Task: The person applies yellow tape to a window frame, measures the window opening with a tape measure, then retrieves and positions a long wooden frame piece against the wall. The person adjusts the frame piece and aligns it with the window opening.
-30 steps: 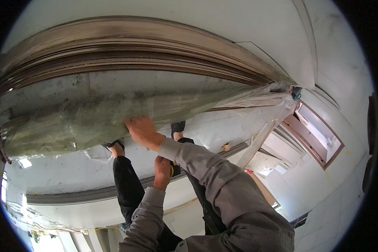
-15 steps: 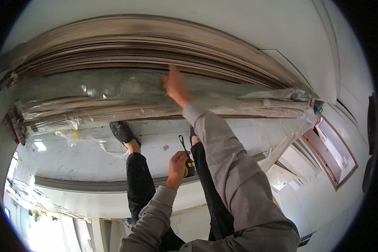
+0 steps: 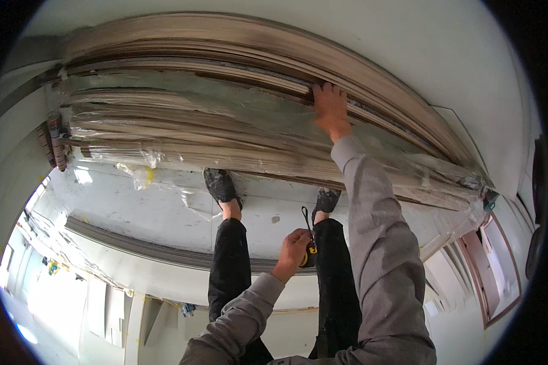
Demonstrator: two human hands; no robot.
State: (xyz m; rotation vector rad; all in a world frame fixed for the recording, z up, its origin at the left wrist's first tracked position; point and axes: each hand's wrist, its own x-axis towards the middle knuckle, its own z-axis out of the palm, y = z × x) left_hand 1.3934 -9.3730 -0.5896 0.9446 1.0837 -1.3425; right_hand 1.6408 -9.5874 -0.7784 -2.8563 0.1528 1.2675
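Observation:
Long brown, wood-toned strips lie stacked along the wall, with more wrapped bundles in clear plastic in front. A sheet of greenish translucent plastic lies along the middle of the stack. My right hand reaches over that plastic, its fingers bent over the edges of the upper strips, fingertips partly hidden. My left hand, low between my legs, is closed round a yellow-and-black tape measure with a black strap loop.
My shoes rest on the pale, dusty floor. Grey long strips lie behind me. Rolls stand at the left end of the stack. A wood-framed opening and leaning boards show toward the rim.
My right hand has let go of the greenish plastic, now pushed back off the nearer bundles, and moved up and right onto the upper strips. My left hand still holds the tape measure.

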